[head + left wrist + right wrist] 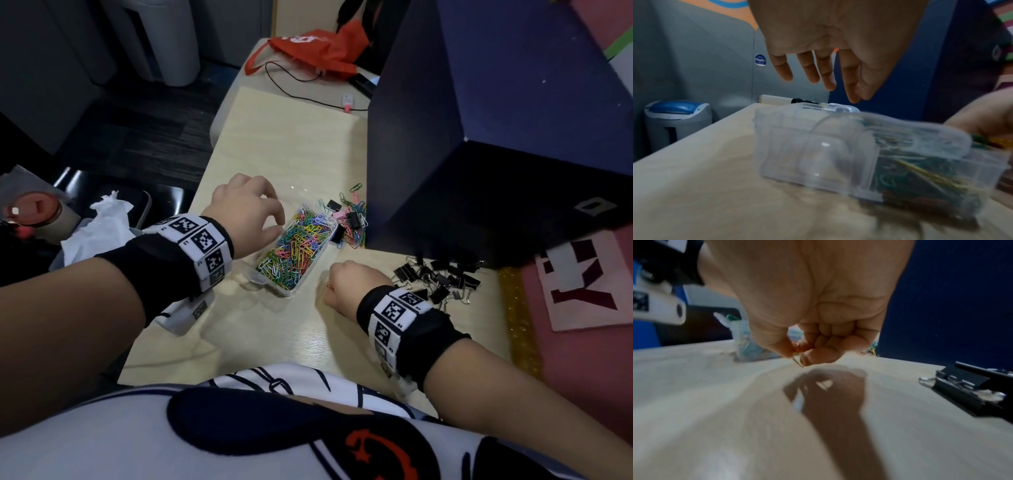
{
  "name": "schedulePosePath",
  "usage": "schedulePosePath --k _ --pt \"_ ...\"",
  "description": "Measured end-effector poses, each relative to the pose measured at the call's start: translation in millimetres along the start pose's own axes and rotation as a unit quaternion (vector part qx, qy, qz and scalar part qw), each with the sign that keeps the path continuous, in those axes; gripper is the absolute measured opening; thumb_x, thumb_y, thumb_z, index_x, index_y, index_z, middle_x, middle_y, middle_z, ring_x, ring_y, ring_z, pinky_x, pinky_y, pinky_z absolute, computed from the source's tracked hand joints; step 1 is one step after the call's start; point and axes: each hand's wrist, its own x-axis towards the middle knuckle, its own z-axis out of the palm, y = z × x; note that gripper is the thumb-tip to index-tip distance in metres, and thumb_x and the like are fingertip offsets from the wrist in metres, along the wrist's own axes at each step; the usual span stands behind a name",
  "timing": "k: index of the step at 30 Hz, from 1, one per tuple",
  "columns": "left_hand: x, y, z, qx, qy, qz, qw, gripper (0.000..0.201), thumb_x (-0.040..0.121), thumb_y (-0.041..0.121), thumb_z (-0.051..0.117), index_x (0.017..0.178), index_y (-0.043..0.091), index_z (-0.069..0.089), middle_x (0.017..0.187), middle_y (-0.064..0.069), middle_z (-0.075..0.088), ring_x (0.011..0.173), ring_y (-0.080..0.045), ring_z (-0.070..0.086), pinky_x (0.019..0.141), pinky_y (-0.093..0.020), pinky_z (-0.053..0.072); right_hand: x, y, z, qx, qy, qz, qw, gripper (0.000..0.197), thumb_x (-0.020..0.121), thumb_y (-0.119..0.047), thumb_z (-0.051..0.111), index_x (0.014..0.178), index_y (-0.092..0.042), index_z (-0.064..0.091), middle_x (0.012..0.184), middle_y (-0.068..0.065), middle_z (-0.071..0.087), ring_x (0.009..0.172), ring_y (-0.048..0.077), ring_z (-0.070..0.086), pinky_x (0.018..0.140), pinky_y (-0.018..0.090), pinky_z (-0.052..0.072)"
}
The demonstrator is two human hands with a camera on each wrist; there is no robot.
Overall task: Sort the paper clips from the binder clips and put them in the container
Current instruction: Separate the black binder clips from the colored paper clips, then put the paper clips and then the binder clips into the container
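A clear plastic container [329, 223] [818, 155] full of coloured paper clips [299, 248] lies open on the pale table. My left hand [251, 214] [828, 71] hovers over its far left rim, fingers relaxed and holding nothing. My right hand [342, 286] [807, 352] sits on the table to the right of the container, fingers curled, pinching a paper clip [798, 361] between thumb and fingertips. A mixed pile of paper clips and binder clips [347, 214] lies beyond the container. Black binder clips [442, 277] [970, 386] lie in a heap right of my right hand.
A tall dark blue box [496, 120] stands on the right, close behind both piles. An orange bag [318, 48] and a black cable [291, 82] lie at the far end of the table [274, 144]. Crumpled tissue [99, 226] sits off the left edge.
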Motion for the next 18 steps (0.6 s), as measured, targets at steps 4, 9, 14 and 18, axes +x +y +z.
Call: schedulePosePath --k 4,9,14,18 --pt "-2.0 -9.4 2.3 0.008 0.001 -0.074 0.997 0.03 0.084 0.03 0.061 0.114 0.029 0.057 0.128 -0.001 0.043 0.118 -0.027 0.039 0.094 -0.044 0.035 -1.0 -4.4 -26.0 0.087 0.07 -0.007 0.994 0.021 0.087 -0.033 0.055 0.086 -0.012 0.058 0.082 0.007 0.062 0.081 0.028 0.058 0.067 0.028 0.045" --pt "-2.1 -19.8 6.1 -0.013 -0.076 -0.14 0.987 0.046 0.087 0.004 0.048 0.129 0.022 0.041 0.128 -0.01 0.047 0.107 -0.031 0.053 0.082 -0.042 0.047 5.5 -20.8 -41.1 0.207 0.173 -0.032 0.962 0.017 0.087 -0.037 0.059 0.093 -0.021 0.063 0.097 0.001 0.068 0.094 0.022 0.061 0.085 0.034 0.05" --pt "2.6 -31.0 6.4 0.005 -0.101 -0.159 0.982 0.05 0.083 -0.005 0.048 0.128 0.017 0.041 0.121 -0.008 0.058 0.106 -0.03 0.057 0.085 -0.039 0.048 10.7 -21.4 -26.6 0.252 0.213 -0.031 0.943 0.022 0.091 -0.03 0.055 0.109 -0.02 0.06 0.113 0.002 0.055 0.101 0.02 0.057 0.09 0.03 0.045" --pt "4.7 -39.8 2.4 0.015 -0.09 -0.188 0.978 0.048 0.084 -0.006 0.046 0.127 0.013 0.042 0.119 -0.011 0.058 0.105 -0.032 0.057 0.082 -0.04 0.047 19.7 -5.3 -18.4 0.237 0.208 0.036 0.948 0.028 0.092 -0.021 0.05 0.119 -0.015 0.054 0.127 0.008 0.046 0.11 0.027 0.053 0.094 0.03 0.04"
